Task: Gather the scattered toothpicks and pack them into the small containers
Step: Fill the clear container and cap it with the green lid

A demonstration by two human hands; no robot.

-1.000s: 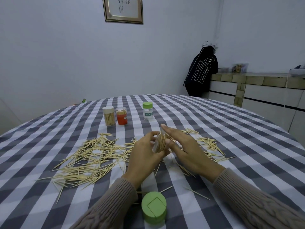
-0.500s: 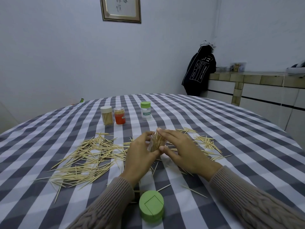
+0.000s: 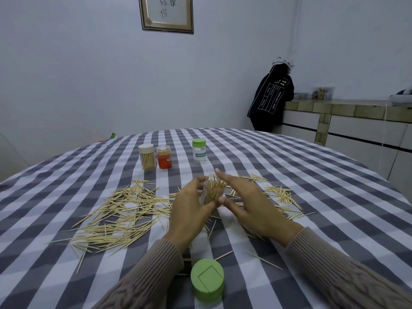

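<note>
Container [image 3: 211, 192] inside left grip [image 3: 189, 210].

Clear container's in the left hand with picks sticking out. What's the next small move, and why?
Probably tap the protruding toothpicks down with the right hand. They stand above the rim of the clear container in the left hand's grip, so the green lid near the table edge likely won't close yet.

Checked grey-and-white tablecloth [image 3: 289, 179] covers the whole table. Up at twelve o'clock a framed picture [image 3: 166, 13] hangs on the pale wall. Out at two o'clock a dark jacket [image 3: 270, 98] droops beside a tiled counter [image 3: 347, 108] running off to three.
</note>
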